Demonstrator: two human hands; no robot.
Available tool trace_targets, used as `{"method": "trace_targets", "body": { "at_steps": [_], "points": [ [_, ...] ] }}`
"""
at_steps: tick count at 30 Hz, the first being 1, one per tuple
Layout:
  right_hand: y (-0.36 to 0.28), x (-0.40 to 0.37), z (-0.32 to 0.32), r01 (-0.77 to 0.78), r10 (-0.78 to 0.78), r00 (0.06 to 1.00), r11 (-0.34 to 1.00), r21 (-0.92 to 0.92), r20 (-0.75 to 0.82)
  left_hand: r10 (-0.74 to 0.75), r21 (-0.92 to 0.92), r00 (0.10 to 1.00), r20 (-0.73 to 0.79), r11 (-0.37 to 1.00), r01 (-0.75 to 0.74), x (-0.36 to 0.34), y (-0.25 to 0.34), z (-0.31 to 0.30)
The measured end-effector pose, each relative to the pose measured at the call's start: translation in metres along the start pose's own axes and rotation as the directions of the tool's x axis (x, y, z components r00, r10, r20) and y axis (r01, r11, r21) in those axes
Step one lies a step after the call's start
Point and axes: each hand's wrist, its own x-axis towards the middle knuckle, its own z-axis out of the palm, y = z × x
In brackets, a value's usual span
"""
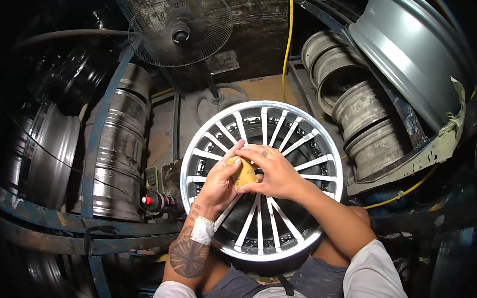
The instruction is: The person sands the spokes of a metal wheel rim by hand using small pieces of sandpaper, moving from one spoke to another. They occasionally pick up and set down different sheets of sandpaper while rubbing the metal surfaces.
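Observation:
Both my hands meet over the middle of a multi-spoke alloy wheel, which lies face up in front of me. Between them is a piece of yellow sandpaper, its back showing. My left hand grips the sheet from the left, thumb on top. From the right, my right hand holds it, with thumb and fingers around its edge. The wheel has a bright bare-metal rim and spokes, with black between them. My hands hide its hub.
A pedestal fan stands beyond the wheel. Wheel rims are stacked at left, and dusty rims lie on a rack at right. A large silver rim leans above them. A black bottle with a red cap stands left of the wheel.

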Motion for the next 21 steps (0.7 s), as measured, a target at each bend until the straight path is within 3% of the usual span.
{"method": "trace_targets", "body": {
  "at_steps": [2,5,8,10,12,14,18,20,21],
  "points": [
    [-0.004,-0.002,-0.003,0.025,-0.026,1.000,0.995,-0.096,-0.011,0.008,0.022,0.999,0.045,1.000,-0.009,0.000,-0.001,-0.003],
    [-0.003,-0.008,-0.003,0.076,-0.079,0.997,0.986,-0.150,-0.012,0.021,0.144,0.998,-0.053,0.989,-0.013,-0.003,-0.008,-0.001],
    [-0.008,-0.008,-0.008,0.086,-0.088,0.996,0.982,-0.166,-0.006,0.043,0.095,0.998,-0.041,0.995,-0.039,-0.007,-0.009,0.000],
    [-0.006,-0.007,-0.008,0.049,-0.050,0.998,0.999,-0.012,-0.043,-0.005,0.003,1.000,0.006,1.000,0.005,-0.013,-0.005,-0.009],
    [-0.001,-0.009,-0.008,-0.010,0.016,0.999,0.985,0.171,-0.030,0.044,-0.016,0.998,0.034,0.999,-0.043,-0.019,-0.003,-0.006],
    [0.003,-0.010,-0.003,-0.005,0.020,0.999,0.950,0.312,-0.044,0.063,-0.017,0.997,-0.034,0.998,-0.064,-0.023,-0.003,-0.001],
    [-0.014,-0.004,-0.007,-0.102,0.118,0.993,0.930,0.352,-0.023,0.050,-0.023,0.990,-0.134,0.998,-0.053,-0.027,-0.009,-0.014],
    [-0.016,-0.003,-0.003,-0.253,0.242,0.967,0.880,0.402,0.080,0.025,0.002,0.993,-0.118,1.000,-0.025,-0.028,-0.007,-0.027],
    [-0.016,-0.004,0.001,-0.326,0.302,0.945,0.828,0.456,0.127,0.069,0.097,0.980,-0.186,0.994,-0.051,-0.029,-0.007,-0.023]
  ]
}}
